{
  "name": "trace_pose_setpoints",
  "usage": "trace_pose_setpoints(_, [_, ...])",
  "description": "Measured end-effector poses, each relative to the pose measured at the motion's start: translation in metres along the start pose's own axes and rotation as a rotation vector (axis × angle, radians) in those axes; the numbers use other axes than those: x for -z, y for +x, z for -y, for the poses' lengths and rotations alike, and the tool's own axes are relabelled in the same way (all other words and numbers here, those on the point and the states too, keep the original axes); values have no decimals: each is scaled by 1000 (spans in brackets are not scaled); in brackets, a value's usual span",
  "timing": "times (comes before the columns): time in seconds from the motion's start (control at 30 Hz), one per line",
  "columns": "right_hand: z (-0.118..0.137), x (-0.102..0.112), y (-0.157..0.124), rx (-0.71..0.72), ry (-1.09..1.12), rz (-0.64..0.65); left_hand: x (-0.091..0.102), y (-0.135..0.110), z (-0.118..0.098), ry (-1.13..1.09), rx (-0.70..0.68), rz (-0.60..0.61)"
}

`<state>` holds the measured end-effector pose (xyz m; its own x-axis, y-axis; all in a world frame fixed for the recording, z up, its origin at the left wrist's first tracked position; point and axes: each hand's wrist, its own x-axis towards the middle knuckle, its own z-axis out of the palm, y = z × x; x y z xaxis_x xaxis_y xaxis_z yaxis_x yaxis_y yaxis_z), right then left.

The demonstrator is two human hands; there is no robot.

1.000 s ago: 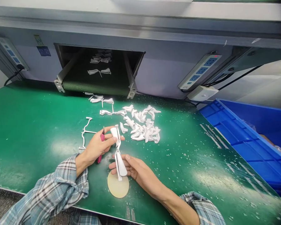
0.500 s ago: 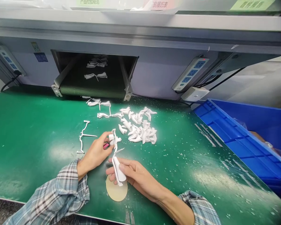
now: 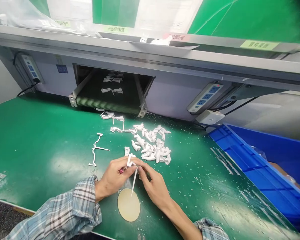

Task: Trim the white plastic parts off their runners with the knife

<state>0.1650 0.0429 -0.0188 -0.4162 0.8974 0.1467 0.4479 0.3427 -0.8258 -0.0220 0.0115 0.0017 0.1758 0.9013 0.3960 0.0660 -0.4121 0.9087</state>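
Head view: both hands drawn together now, no longer apart, just above the round tan disc [image 3: 128, 205]. Left hand [image 3: 112, 176] clenched around a pink-handled cutter [image 3: 121, 171], mostly hidden. Right hand [image 3: 156, 190] grasping a thin white plastic runner [image 3: 133, 176], its spike pointing down at the disc. Beyond the disc, a pile of white moulded parts [image 3: 152, 150] on a green bench mat [image 3: 40, 160].

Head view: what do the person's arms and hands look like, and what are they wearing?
The left hand and right hand are bare, with no gloves. The arms come out of a long-sleeved plaid shirt in blue-grey, white and dark checks; the left sleeve and right sleeve look loosely bunched.
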Motion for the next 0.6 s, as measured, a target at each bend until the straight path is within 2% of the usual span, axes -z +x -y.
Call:
trace_pose_setpoints(0.07, [-2,0,6,5,-130,-17,0,-3,-1,38,-93,57])
trace_pose_setpoints(0.13, [-4,3,14,20,-272,-29,5,-2,-4,182,-110,89])
trace_pose_setpoints(0.2, [-5,9,24,51,-376,-39,16,4,-7,479,6,68])
trace_pose_setpoints(0.3, [-4,20,49,111,-488,-50,46,15,-8,907,285,-8])
trace_pose_setpoints(0.43, [1,26,112,178,-611,4,86,22,4,1094,503,-93])
trace_pose_setpoints(0.6, [-1,10,189,201,-753,168,112,15,17,1230,663,-140])
